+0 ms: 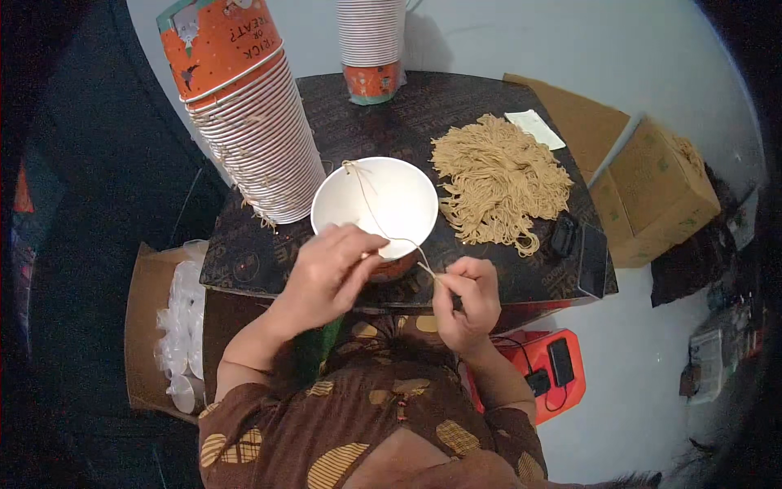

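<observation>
A white-lined paper bucket [411,189] stands mouth up at the table's front edge, with orange on its outer side. A thin tan cord [366,198] is fixed at the far left of its rim and runs across the mouth toward me. My right hand [468,303], just right of the bucket, pinches the cord near its end, where a short tail sticks out. Over the bucket's near left rim, my left hand [330,269] has its thumb and index finger apart. Its index fingertip lies beside a bend in the cord; I cannot tell whether they touch.
A tall leaning stack of paper buckets [261,138] stands at left, another stack [371,49] behind. Loose tan cords [501,179] lie heaped at right, near a black phone-like object [593,259]. Cardboard boxes [652,191] flank the table; a red stool [575,383] holds devices.
</observation>
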Demonstrator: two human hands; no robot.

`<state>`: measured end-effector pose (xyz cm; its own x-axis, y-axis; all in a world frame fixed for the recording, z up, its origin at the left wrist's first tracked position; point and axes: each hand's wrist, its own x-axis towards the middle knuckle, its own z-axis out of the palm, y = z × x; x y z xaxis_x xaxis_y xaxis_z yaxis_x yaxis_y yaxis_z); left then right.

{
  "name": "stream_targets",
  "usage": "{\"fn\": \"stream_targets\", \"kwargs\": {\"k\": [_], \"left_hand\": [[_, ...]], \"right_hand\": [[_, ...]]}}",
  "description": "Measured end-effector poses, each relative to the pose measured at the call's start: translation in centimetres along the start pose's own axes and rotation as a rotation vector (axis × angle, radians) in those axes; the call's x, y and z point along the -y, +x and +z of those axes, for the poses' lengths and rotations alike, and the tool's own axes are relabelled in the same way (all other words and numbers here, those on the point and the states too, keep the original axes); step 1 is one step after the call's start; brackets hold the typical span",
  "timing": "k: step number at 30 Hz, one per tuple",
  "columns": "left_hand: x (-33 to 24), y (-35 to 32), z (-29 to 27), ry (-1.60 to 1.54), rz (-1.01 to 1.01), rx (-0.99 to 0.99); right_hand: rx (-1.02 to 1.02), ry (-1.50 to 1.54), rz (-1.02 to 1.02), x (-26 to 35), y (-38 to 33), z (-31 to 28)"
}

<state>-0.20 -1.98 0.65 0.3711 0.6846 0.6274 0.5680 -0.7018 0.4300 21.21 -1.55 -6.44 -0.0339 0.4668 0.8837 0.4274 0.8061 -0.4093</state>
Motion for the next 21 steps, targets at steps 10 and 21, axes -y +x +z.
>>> {"fn": "stream_targets", "kwargs": {"k": [10, 21], "left_hand": [[0.0, -0.1, 0.3, 0.125, 0.041, 0.004], [0.4, 0.1, 1.1, 0.247, 0.056, -0.058]], "right_hand": [[-0.291, 0.729, 0.708, -4.2, 4.5, -4.3], [0.025, -0.065, -0.053, -2.4, 0.9, 0.2]]}}
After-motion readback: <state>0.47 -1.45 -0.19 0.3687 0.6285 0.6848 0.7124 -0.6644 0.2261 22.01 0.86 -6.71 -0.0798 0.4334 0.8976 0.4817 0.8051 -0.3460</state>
